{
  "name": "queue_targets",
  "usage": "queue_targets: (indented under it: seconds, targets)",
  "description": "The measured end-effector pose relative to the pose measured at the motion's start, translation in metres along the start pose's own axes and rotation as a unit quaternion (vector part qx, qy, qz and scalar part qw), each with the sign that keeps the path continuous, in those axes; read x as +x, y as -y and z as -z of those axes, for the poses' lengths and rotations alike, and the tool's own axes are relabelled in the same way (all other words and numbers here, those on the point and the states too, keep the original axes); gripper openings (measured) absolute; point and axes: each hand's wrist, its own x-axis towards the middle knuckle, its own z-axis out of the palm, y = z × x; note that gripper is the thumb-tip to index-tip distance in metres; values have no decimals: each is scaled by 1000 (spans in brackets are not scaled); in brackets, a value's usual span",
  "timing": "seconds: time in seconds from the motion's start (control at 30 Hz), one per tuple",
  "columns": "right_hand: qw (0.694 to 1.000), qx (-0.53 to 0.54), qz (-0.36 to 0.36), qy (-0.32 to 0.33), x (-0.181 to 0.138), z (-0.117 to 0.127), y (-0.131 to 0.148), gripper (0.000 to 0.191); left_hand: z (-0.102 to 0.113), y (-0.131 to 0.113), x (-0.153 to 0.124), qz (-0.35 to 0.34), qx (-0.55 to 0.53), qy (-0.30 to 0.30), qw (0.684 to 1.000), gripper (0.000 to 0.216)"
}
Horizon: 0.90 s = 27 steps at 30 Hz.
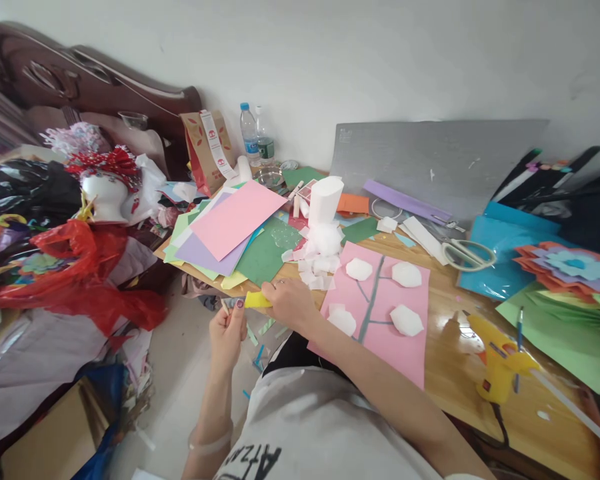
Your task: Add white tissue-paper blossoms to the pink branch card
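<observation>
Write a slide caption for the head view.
Right hand grips a yellow tool; nearby, pink paper carries four white shapes.

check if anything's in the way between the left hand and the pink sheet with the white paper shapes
Yes: the right hand, holding a yellow-handled tool, lies between the left hand and the pink sheet, and the right forearm crosses in front of the sheet's near edge in this view.

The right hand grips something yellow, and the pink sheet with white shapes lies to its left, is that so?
Not quite: in the head view, the pink sheet with white shapes lies right of the right hand, which does grip something yellow.
</observation>
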Motion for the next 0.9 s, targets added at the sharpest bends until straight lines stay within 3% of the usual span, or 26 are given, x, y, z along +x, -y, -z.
queue_targets:
  seconds: [0.17, 0.37, 0.6, 0.9]
  targets:
    - [999, -3, -33, -17, 1, 5, -7, 27, 5, -12, -2, -6, -7, 49, 999, 57]
    - [1000, 4, 23, -2, -1, 2, -3, 19, 8, -7, -3, -37, 26, 70, 997, 48]
    - [1000, -2, 16, -12, -3, 1, -3, 21, 18, 0, 1, -57, 86, 37, 994, 44]
    - [1000, -5, 16, -25, -1, -1, -10, 35, 10, 10, 0, -46, 107, -8, 993, 46]
